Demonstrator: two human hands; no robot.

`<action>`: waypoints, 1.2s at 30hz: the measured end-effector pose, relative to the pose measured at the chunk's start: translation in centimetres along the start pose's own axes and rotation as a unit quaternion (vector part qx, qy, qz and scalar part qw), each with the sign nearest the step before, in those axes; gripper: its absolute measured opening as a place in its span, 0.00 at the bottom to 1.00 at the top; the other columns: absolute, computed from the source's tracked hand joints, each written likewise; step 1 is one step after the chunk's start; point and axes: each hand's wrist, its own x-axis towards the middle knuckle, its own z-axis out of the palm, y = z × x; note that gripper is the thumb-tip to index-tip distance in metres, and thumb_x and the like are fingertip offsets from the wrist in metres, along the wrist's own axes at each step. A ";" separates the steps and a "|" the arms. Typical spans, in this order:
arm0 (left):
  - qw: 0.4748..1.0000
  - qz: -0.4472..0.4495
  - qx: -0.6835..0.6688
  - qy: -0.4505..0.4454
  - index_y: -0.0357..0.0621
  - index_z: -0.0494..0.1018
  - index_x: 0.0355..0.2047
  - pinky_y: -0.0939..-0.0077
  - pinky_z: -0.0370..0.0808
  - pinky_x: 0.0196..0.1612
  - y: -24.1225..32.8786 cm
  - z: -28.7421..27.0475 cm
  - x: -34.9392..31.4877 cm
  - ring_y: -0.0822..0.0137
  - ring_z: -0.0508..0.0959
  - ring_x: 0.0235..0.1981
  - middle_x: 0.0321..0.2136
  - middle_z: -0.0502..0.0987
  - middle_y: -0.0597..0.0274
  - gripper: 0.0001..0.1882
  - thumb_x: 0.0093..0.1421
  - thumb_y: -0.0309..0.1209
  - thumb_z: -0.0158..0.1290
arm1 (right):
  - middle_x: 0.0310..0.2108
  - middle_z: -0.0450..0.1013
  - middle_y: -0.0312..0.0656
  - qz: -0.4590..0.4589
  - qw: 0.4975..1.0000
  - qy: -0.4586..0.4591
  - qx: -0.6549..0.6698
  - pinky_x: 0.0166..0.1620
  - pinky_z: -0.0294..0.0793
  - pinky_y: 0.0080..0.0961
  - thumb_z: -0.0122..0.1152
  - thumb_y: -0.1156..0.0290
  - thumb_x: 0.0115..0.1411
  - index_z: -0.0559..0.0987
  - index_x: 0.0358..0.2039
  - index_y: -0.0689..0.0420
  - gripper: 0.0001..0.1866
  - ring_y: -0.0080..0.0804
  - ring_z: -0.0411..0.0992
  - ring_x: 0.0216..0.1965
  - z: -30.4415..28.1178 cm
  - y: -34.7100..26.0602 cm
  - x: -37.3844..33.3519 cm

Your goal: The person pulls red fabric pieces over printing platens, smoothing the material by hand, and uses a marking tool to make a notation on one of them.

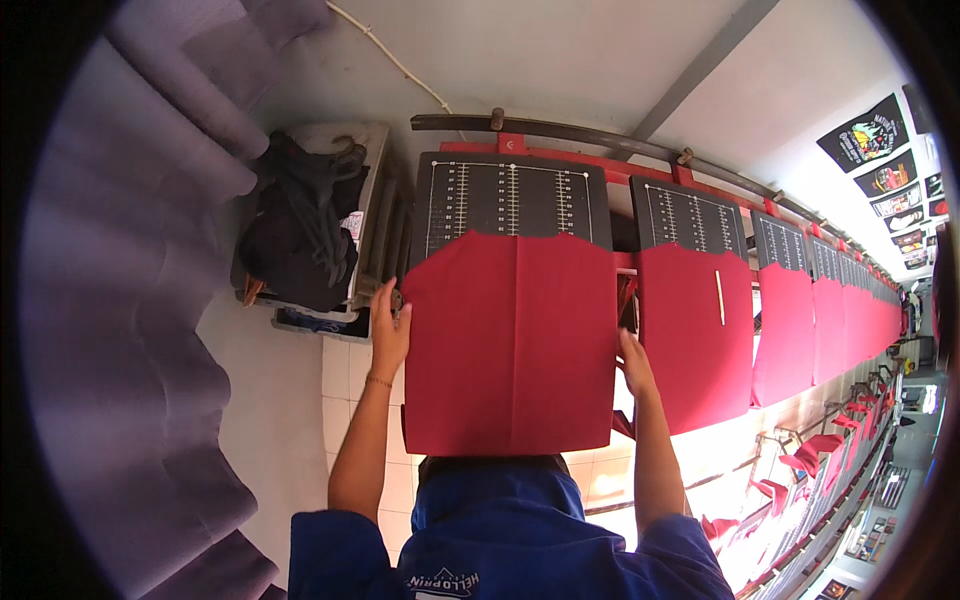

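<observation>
Red cloth (pixel 510 345) held flat by both hands' fingers (pixel 388 330).

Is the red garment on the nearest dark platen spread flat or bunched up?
Spread flat: the red garment lies smooth over the platen, both hands at its side edges.

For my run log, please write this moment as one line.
left hand: on left edge of red shirt | right hand: on its right edge | shirt: flat on black board | next boards: red shirts too
</observation>
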 end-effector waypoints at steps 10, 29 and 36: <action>0.995 -0.078 -0.046 0.036 0.39 0.67 0.38 0.66 0.74 0.35 -2.3 0.5 9.0 0.59 0.77 0.26 0.28 0.74 0.55 0.12 0.71 0.37 0.47 | 0.57 0.71 0.48 0.065 0.984 -0.026 0.164 0.60 0.70 0.42 0.54 0.51 0.68 0.71 0.58 0.58 0.27 0.41 0.71 0.56 1.6 -5.8 11.0; 0.903 -0.258 -0.341 -0.045 0.42 0.68 0.52 0.63 0.74 0.49 -3.8 -0.4 5.2 0.60 0.77 0.43 0.48 0.75 0.59 0.31 0.72 0.57 0.33 | 0.37 0.73 0.37 -0.092 0.990 0.091 -0.062 0.42 0.74 0.22 0.47 0.49 0.71 0.72 0.48 0.58 0.23 0.24 0.72 0.34 0.9 -4.0 11.0; 0.780 -0.468 -0.372 -0.188 0.38 0.62 0.63 0.67 0.70 0.60 -5.0 -3.7 -20.4 0.63 0.71 0.59 0.58 0.70 0.55 0.41 0.67 0.62 0.33 | 0.63 0.65 0.47 0.246 0.935 -0.083 0.241 0.60 0.71 0.41 0.28 0.28 0.65 0.59 0.68 0.56 0.48 0.43 0.66 0.63 -0.8 12.4 -9.6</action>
